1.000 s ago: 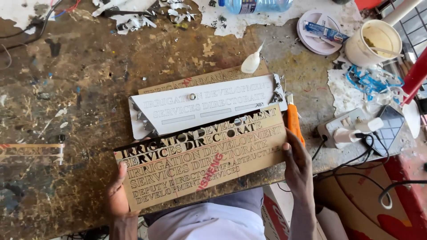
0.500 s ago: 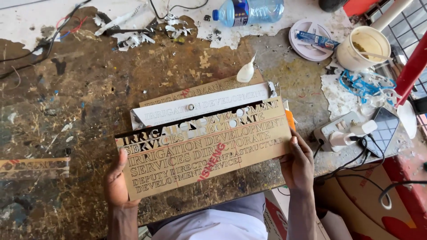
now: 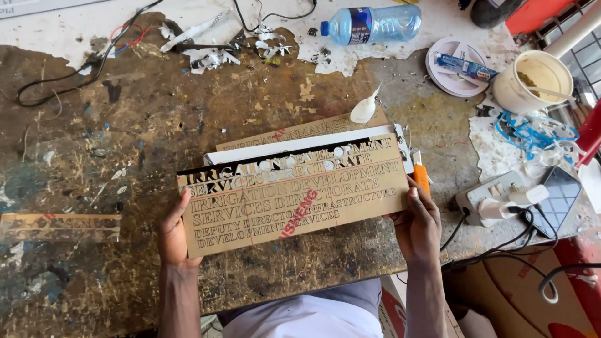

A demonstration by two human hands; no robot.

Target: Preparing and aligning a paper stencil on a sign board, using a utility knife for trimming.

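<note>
holding a brown cardboard stencil (image 3: 294, 194) by its two short ends, the left hand (image 3: 172, 231) and right hand (image 3: 418, 222) stand apart, each clamped on an edge. the stencil, with letters cut through its upper rows, is lifted over a white sheet (image 3: 300, 145) lying on the stained worktable (image 3: 125, 125). an orange knife (image 3: 422, 178) lies just beside the right hand. a plastic bottle (image 3: 372, 24) and a white cup (image 3: 532, 80) sit farther back.

Open desk (image 3: 125, 144) left of cardboard stencil (image 3: 291, 194); right side crowded by power strip (image 3: 494, 203), phone (image 3: 554, 200), cup (image 3: 532, 78), cables.
</note>
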